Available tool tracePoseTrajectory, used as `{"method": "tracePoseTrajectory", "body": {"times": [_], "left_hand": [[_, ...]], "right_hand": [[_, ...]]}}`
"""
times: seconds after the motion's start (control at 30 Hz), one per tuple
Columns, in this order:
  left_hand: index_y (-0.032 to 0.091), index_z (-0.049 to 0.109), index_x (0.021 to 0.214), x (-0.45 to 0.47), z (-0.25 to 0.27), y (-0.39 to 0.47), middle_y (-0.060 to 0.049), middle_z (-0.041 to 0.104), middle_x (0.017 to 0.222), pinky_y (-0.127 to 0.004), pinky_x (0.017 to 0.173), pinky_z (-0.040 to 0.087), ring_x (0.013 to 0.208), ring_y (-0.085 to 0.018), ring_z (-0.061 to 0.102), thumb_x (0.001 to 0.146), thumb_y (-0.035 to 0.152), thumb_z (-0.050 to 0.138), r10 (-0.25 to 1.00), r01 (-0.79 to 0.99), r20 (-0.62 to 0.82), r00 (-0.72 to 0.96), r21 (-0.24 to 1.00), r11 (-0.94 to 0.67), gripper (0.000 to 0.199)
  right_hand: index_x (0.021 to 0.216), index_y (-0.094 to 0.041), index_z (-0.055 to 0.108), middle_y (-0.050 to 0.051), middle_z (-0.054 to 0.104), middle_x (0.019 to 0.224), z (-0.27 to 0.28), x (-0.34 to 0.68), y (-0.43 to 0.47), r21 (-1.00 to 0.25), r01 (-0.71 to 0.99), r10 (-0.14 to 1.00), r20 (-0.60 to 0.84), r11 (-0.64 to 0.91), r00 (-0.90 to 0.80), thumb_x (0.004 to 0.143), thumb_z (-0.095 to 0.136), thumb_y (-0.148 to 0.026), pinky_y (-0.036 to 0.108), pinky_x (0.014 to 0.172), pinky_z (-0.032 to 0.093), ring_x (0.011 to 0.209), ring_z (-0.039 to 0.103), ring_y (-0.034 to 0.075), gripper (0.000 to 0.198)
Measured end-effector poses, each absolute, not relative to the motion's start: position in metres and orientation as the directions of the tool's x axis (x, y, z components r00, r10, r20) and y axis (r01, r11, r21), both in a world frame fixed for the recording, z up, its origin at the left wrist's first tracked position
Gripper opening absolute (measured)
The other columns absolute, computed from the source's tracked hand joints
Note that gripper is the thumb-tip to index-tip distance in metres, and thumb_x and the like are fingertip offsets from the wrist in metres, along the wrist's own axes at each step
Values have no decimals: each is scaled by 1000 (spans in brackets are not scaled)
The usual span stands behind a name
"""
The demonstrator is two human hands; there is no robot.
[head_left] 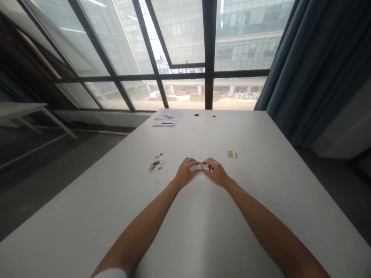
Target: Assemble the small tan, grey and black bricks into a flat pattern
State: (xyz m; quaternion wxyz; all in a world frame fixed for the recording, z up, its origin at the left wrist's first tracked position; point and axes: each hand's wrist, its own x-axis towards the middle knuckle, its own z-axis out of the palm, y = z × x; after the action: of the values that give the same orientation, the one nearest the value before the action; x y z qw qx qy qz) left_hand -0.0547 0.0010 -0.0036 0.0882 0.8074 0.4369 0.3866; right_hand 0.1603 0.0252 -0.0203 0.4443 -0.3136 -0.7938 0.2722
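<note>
Over the middle of the white table (185,216), both hands meet fingertip to fingertip. My left hand (186,170) is closed in a pinch at the left side of a small pale grey-blue piece (202,166). From the other side, my right hand (216,171) pinches the same piece with thumb and fingers. The piece is too small and too covered to tell its kind. Left of my left hand lies a loose pile of small tan, black and pale bits (155,165). A small tan-and-white flat block with a grey end (232,153) rests to the right, beyond my right hand.
Papers (165,120) with a small white object on top lie at the table's far left corner. Two dark round spots (196,115) mark the far edge. Behind are large windows (182,34), with a blue curtain (310,58) at right and another table (23,110) at left.
</note>
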Motion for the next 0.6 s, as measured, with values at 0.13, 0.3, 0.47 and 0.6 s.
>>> {"method": "tracePoseTrajectory", "body": {"times": [0.13, 0.3, 0.47, 0.6], "left_hand": [[24, 72, 110, -55, -2, 0, -6, 69, 99, -39, 90, 50, 99, -22, 59, 87, 40, 72, 774, 639, 551, 311, 482, -599, 28], [24, 72, 109, -55, 1, -2, -5, 69, 98, -40, 91, 49, 97, -22, 59, 91, 38, 67, 778, 639, 556, 293, 491, -592, 24], [23, 72, 106, -54, 2, -3, -6, 68, 97, -38, 90, 49, 97, -21, 58, 97, 33, 57, 777, 634, 564, 279, 499, -590, 20], [22, 72, 104, -54, 1, -1, -5, 68, 95, -37, 88, 49, 95, -20, 58, 98, 31, 56, 774, 623, 568, 281, 505, -597, 20]], "right_hand": [[105, -22, 68, 3, 63, 96, -19, 160, 24, -715, 255, 744, 535, 651, -400, 83, 70, -21, 26, 63, 46, 67, 51, 11, 22], [105, -23, 68, 3, 63, 95, 0, 165, 27, -690, 285, 741, 559, 665, -372, 82, 70, -20, 27, 65, 46, 67, 52, 12, 23], [103, -22, 69, 3, 64, 92, 37, 184, 36, -663, 305, 730, 615, 684, -299, 82, 72, -24, 28, 64, 45, 68, 52, 13, 21], [105, -22, 69, 4, 65, 97, 63, 214, 48, -667, 304, 730, 655, 680, -197, 84, 71, -25, 28, 61, 43, 69, 52, 13, 22]]}}
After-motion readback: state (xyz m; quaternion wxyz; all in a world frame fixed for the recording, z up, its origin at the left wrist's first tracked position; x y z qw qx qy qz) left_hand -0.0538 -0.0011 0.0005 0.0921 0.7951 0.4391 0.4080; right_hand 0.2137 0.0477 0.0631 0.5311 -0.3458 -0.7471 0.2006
